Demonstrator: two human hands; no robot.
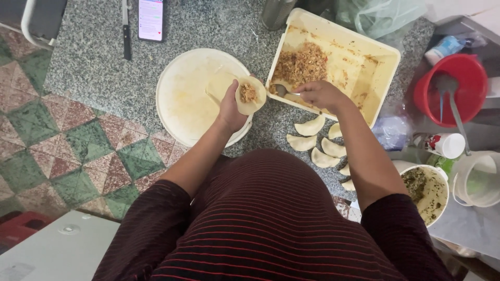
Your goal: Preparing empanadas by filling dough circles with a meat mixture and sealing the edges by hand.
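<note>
Dough round (249, 96) with filling cupped in left hand (233, 106) grip; right hand (320, 94) grip clamped on spoon (283, 90) in tray (333, 37)

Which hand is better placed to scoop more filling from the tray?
The right hand, probably. It already grips the spoon, whose bowl sits in the tray next to the filling. The left hand is busy cupping the dough wrapper.

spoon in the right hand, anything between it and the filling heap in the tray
Nothing visible does. The right hand holds the spoon inside the tray, its bowl at the near edge of the filling heap. The left hand with the filled wrapper stays outside the tray.
</note>
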